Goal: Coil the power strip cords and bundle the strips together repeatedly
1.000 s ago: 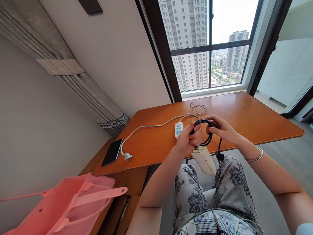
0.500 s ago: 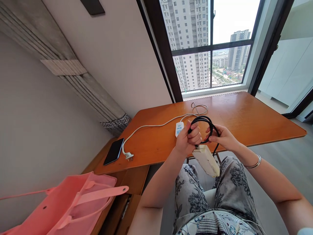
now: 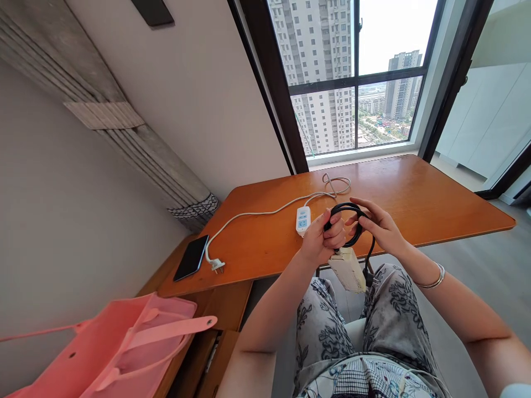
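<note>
Coils of black cable (image 3: 347,206) sit between our hands, over the near edge of the bench (image 3: 415,193). Our left hand (image 3: 321,241) has a closed grip around the coil's left side, and a cream power block (image 3: 348,271) hangs just below that grip. Our right hand (image 3: 380,228) pinches the coil's right side, fingers partly spread. A white socket strip (image 3: 302,220) lies on the bench just beyond the left grip.

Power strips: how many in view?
2. A white power strip lies on the table. A cream power strip hangs below the left hand, on the black cable coiled between it and the right hand. The pink bag hides its inside.
</note>
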The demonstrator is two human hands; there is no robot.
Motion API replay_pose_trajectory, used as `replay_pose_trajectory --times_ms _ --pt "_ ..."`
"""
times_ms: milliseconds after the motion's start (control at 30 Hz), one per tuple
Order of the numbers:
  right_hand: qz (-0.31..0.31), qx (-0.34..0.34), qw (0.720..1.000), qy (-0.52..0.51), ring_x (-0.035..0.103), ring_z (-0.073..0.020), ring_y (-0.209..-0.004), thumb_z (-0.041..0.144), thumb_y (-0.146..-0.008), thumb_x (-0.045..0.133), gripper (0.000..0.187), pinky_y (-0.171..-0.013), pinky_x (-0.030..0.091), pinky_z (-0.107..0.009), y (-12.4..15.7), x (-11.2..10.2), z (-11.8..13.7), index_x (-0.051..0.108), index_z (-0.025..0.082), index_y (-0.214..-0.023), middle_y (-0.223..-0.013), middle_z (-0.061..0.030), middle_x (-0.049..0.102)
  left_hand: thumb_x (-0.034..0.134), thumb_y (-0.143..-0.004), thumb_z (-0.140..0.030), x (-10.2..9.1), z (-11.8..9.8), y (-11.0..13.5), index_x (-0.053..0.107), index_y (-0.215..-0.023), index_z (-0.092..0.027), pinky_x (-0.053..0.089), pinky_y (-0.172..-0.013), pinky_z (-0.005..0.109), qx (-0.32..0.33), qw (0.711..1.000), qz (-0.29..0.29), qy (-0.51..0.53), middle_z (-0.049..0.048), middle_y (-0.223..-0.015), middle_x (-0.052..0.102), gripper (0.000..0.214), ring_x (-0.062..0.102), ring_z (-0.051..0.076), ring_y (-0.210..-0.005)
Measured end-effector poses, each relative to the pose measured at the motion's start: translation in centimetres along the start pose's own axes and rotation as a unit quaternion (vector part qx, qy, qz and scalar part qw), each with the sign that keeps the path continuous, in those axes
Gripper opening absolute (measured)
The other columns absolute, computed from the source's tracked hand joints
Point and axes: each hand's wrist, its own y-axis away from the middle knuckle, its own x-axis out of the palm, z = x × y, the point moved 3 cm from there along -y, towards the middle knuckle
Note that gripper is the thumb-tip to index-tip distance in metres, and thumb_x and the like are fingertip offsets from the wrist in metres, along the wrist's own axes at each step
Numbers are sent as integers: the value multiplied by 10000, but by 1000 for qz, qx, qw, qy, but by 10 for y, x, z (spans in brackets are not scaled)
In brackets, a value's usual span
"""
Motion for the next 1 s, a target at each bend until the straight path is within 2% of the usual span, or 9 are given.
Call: replay_pose_trajectory --times_ms 100,200,333,467,567,667,833,933,1000 --pt "-36 -42 998 20 678 -134 -694 539 -898 625 528 -670 567 -290 0 2 -1 576 192 -1294 -855 -45 728 528 -968 -442 0 1 -1 355 -665 -195 131 -360 166 4 1000 18 -8 -125 -457 149 428 44 37 -341" --pt "-48 -48 996 54 653 -136 -647 540 -908 597 472 -610 535 -271 -2 1 -1 614 185 -1220 -723 -15 692 518 -973 -451 -1 1 -1 383 -678 -192 139 -361 168 -7 1000 17 -16 -126 -457 160 415 42 36 -342" --pt "-38 -39 987 152 629 -134 -639 534 -916 574 408 -558 473 -247 -4 -7 8 655 182 -1107 -737 -27 691 543 -959 -446 -1 -2 0 421 -696 -186 133 -354 169 -2 999 38 -37 -128 -449 180 389 40 33 -342" --pt "-67 -58 965 248 491 -100 -530 480 -843 689 311 -520 382 -238 -6 -19 23 700 181 -928 -579 38 534 610 -918 -450 -3 -4 1 402 -684 -191 127 -347 166 4 997 56 -43 -130 -441 189 406 49 29 -337" --pt "-122 -91 961 231 456 -101 -562 494 -789 740 313 -536 366 -240 -10 -27 30 685 186 -802 -595 33 524 633 -896 -473 -4 -3 2 385 -676 -196 136 -341 162 -26 996 70 -52 -130 -437 190 432 64 29 -328" --pt "-96 -81 973 194 457 -104 -566 583 -799 698 415 -535 371 -245 -16 -24 23 683 173 -739 -609 14 546 639 -891 -477 -4 -1 2 364 -661 -200 142 -334 159 -43 994 89 -46 -132 -434 181 452 68 28 -318" --pt "-17 -10 993 118 434 -103 -519 735 -880 469 639 -489 352 -251 -12 -10 -8 711 144 -879 -602 12 504 516 -970 -455 -1 0 4 327 -647 -205 135 -326 157 -32 998 49 11 -126 -422 162 450 55 35 -310" --pt "14 23 995 95 506 -121 -597 675 -920 463 589 -588 439 -271 -1 -6 -24 656 143 -1082 -680 7 535 418 -1012 -448 1 -8 7 332 -649 -202 149 -320 150 23 999 -3 43 -107 -411 229 447 84 39 -305" --pt "37 39 994 99 560 -142 -695 587 -947 484 503 -709 483 -303 7 -4 -33 593 155 -1179 -722 4 564 372 -1028 -437 1 -17 10 348 -657 -195 164 -315 144 75 995 -27 57 -75 -438 377 444 115 31 -304"
